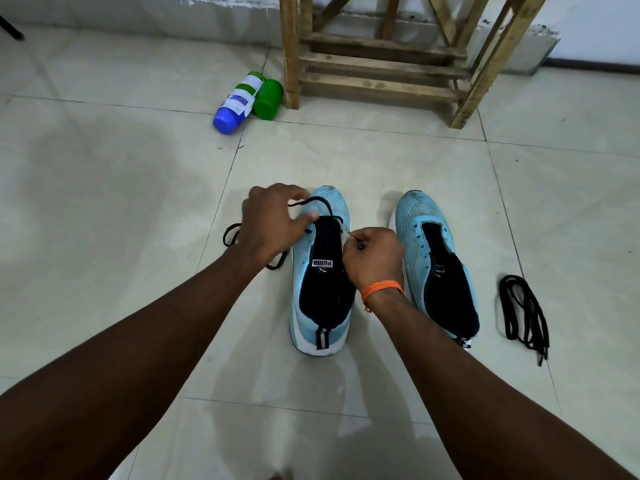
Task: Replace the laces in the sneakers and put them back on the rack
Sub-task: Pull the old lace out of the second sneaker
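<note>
Two light blue sneakers with dark tongues stand side by side on the tiled floor, toes pointing away from me. On the left sneaker (323, 271) a black lace (320, 202) loops over the toe end. My left hand (273, 220) pinches that lace at the left eyelets, and the lace trails off to the left on the floor. My right hand (372, 256), with an orange band at the wrist, is curled at the right eyelets, pinching the lace's other end. The right sneaker (434, 261) has no lace. A second black lace (524, 315) lies bundled on the floor to its right.
A wooden rack (381, 64) with slatted shelves stands against the wall straight ahead. Next to its left leg lie a blue-capped white bottle (237, 103) and a green container (268, 98). Open tiled floor spreads to the left.
</note>
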